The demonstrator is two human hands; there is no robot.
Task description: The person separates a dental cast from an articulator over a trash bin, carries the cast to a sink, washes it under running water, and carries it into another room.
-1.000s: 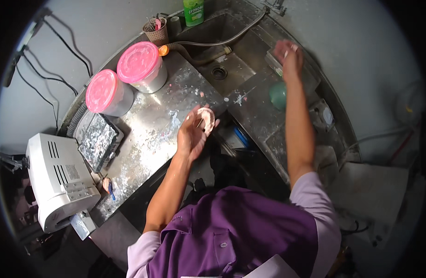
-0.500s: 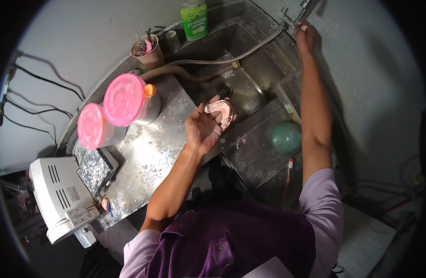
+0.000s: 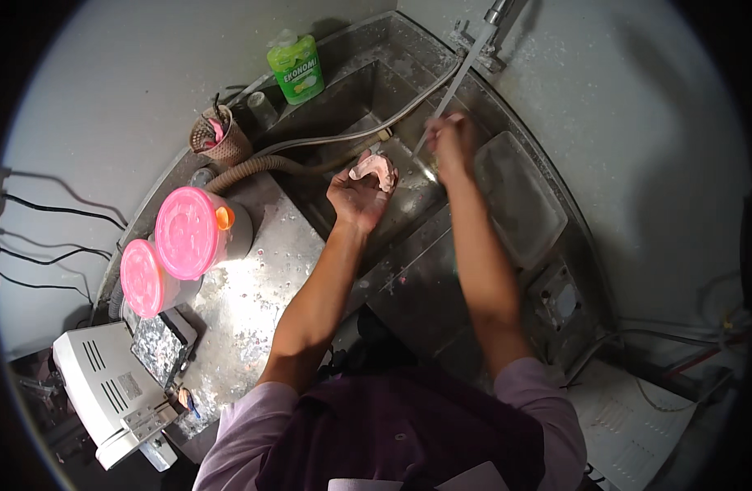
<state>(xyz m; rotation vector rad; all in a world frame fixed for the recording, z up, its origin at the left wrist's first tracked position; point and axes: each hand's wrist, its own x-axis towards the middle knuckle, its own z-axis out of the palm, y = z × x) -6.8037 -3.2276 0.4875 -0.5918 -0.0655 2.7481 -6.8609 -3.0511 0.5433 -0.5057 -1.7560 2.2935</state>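
Note:
A pale pink, horseshoe-shaped dental cast (image 3: 379,169) rests on the palm and fingers of my left hand (image 3: 359,199), held over the sink (image 3: 318,184). Beside the water stream (image 3: 464,74), at the sink's right side, is my right hand (image 3: 453,149). Its fingers are curled and slightly blurred; a small pale patch shows at the fingertips, too unclear to name. The stream falls slantwise from the tap (image 3: 495,15) past the right hand's fingers into the sink.
A grey hose and a ribbed drain hose (image 3: 265,159) cross the sink. Two pink-lidded tubs (image 3: 188,233), a tool cup (image 3: 227,147) and a green soap bottle (image 3: 297,69) stand along the left and back. A white machine (image 3: 106,385) sits near left; a shallow translucent tray (image 3: 519,196) lies right.
Water now runs from the tap. My right hand has left the tap fittings and come down left beside the stream. My left hand still holds the dental cast over the sink; the view has shifted.

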